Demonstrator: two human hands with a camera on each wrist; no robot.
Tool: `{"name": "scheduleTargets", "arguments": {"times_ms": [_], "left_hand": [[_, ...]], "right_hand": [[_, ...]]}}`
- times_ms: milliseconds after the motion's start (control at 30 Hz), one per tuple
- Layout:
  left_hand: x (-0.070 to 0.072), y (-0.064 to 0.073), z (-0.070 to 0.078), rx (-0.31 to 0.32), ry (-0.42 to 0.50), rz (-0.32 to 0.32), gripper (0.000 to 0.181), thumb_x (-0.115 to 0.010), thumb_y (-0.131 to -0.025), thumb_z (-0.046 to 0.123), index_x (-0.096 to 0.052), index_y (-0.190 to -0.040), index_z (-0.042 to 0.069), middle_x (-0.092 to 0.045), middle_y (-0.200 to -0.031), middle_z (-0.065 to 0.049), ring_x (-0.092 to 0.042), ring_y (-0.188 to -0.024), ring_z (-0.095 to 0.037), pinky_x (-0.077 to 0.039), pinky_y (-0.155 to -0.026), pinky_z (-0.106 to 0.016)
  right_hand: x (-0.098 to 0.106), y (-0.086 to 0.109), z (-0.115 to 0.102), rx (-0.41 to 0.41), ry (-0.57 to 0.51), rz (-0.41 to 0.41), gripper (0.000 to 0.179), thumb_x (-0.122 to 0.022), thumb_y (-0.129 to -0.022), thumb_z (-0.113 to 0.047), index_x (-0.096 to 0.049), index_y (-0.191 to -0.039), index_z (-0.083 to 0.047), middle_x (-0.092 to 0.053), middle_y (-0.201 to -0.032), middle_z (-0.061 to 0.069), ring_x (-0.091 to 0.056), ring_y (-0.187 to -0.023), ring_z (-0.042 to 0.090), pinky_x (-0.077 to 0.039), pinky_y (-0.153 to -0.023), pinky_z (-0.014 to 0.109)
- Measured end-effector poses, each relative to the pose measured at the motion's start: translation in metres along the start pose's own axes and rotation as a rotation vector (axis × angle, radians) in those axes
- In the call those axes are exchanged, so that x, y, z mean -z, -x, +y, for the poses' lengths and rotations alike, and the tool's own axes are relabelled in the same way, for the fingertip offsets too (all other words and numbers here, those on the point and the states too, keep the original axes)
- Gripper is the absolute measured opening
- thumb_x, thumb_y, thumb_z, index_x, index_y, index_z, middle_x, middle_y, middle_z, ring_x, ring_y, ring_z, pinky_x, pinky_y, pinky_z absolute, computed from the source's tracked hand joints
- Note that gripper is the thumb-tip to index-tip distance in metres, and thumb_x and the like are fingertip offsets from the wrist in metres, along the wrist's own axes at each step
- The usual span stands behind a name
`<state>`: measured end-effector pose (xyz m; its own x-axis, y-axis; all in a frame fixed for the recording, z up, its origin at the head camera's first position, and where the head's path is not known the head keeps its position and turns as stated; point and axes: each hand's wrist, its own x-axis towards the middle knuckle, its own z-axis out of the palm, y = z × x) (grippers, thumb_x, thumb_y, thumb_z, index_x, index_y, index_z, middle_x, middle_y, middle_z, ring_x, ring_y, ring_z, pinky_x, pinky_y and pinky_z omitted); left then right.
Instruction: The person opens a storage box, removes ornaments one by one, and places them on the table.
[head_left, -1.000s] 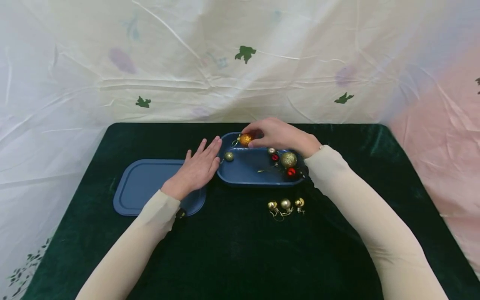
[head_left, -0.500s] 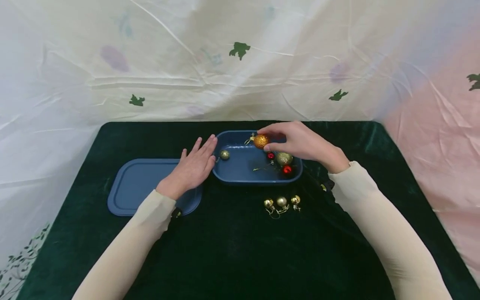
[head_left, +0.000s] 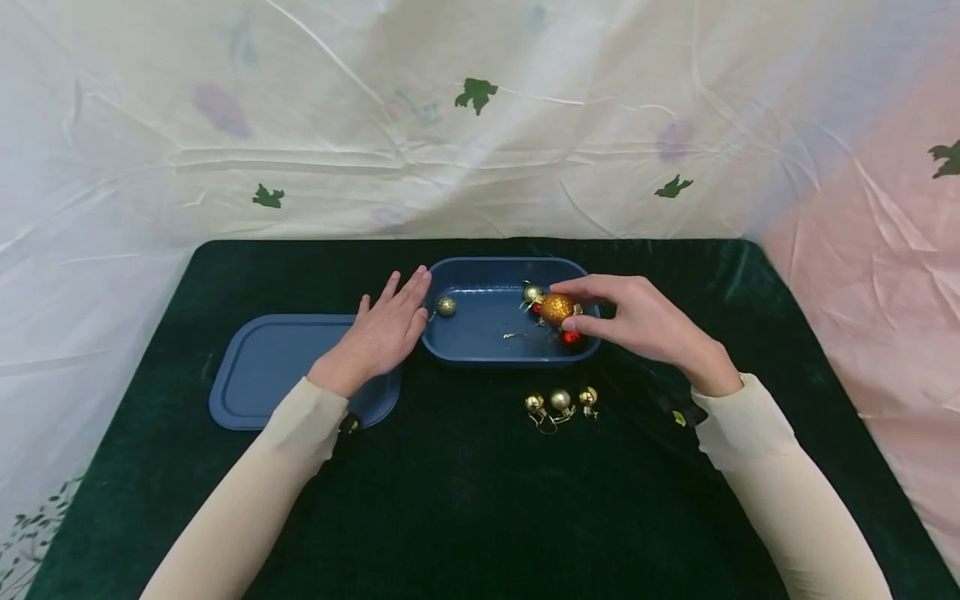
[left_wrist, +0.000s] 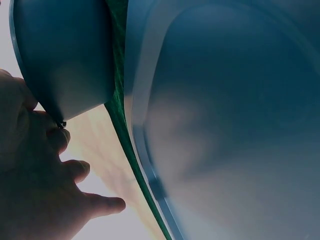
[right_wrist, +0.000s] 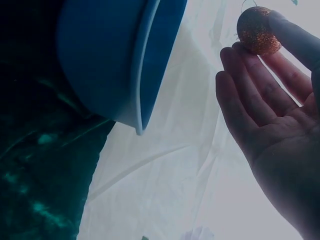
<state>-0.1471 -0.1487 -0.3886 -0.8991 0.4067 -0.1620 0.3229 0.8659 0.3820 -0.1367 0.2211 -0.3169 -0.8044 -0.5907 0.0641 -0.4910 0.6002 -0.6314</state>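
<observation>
Orange bauble (head_left: 557, 309), pinched at tip of right grip (head_left: 641, 321), above blue container (head_left: 476, 329)

On my feed, the bauble (head_left: 557, 309) reads glittery orange and the small ball (head_left: 572, 337) by it glossy red. I get one muted blue on both the dish (head_left: 476, 333) and the flat tray (head_left: 277, 367). A lone ball (head_left: 446, 307) looks speckled gold. I see dark green tablecloth (head_left: 465, 500), plain cream sleeves (head_left: 240, 492), and a whitish backdrop (head_left: 337, 192) with green patches (head_left: 476, 96), purple blots (head_left: 221, 110) and pink at right.
</observation>
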Motion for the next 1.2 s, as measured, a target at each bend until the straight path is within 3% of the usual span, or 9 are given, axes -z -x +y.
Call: {"name": "scheduleTargets", "arguments": {"times_ms": [333, 567, 833, 1067, 1200], "left_hand": [[0.0, 0.001, 0.0, -0.006, 0.001, -0.003, 0.062, -0.025, -0.113, 0.036, -0.003, -0.168, 0.018, 0.004, -0.174, 0.0, 0.003, -0.159, -0.035, -0.007, -0.118, -0.074], [0.001, 0.001, 0.001, -0.002, 0.0, -0.01, 0.062, -0.024, -0.113, 0.036, -0.002, -0.168, 0.018, 0.007, -0.174, 0.002, 0.004, -0.159, -0.035, -0.006, -0.118, -0.074], [0.001, 0.002, 0.001, -0.005, -0.006, 0.001, 0.062, -0.025, -0.113, 0.036, -0.002, -0.168, 0.017, 0.005, -0.174, 0.001, 0.003, -0.159, -0.036, -0.007, -0.117, -0.075], [0.002, 0.002, 0.002, 0.006, 0.0, -0.007, 0.062, -0.025, -0.113, 0.037, -0.002, -0.168, 0.019, 0.006, -0.174, 0.002, 0.005, -0.159, -0.034, -0.006, -0.118, -0.073], [0.002, 0.002, 0.002, 0.005, -0.003, -0.016, 0.062, -0.024, -0.113, 0.037, 0.0, -0.168, 0.019, 0.008, -0.174, 0.003, 0.006, -0.159, -0.035, -0.005, -0.118, -0.074]], "right_hand": [[0.0, 0.039, 0.008, 0.0, 0.02, 0.092, 0.044, -0.075, -0.097, -0.021, -0.065, -0.14, -0.019, -0.068, -0.134, 0.002, -0.064, -0.119, 0.02, -0.05, -0.099, 0.053], [0.0, 0.066, 0.013, 0.003, 0.073, 0.137, 0.046, -0.076, -0.096, -0.017, -0.065, -0.14, -0.021, -0.07, -0.13, -0.002, -0.065, -0.114, 0.014, -0.05, -0.096, 0.029], [-0.01, 0.089, 0.026, -0.004, 0.087, 0.158, 0.046, -0.079, -0.093, -0.014, -0.066, -0.137, -0.019, -0.071, -0.125, -0.003, -0.067, -0.11, 0.012, -0.05, -0.093, 0.02], [-0.022, 0.104, 0.037, -0.079, 0.094, 0.135, 0.041, -0.078, -0.094, -0.019, -0.067, -0.134, -0.018, -0.072, -0.123, -0.002, -0.069, -0.107, 0.017, -0.057, -0.088, 0.041], [-0.029, 0.11, 0.046, -0.1, 0.084, 0.101, 0.04, -0.078, -0.094, -0.022, -0.067, -0.132, -0.017, -0.072, -0.121, -0.003, -0.069, -0.105, 0.016, -0.058, -0.086, 0.045]]}}
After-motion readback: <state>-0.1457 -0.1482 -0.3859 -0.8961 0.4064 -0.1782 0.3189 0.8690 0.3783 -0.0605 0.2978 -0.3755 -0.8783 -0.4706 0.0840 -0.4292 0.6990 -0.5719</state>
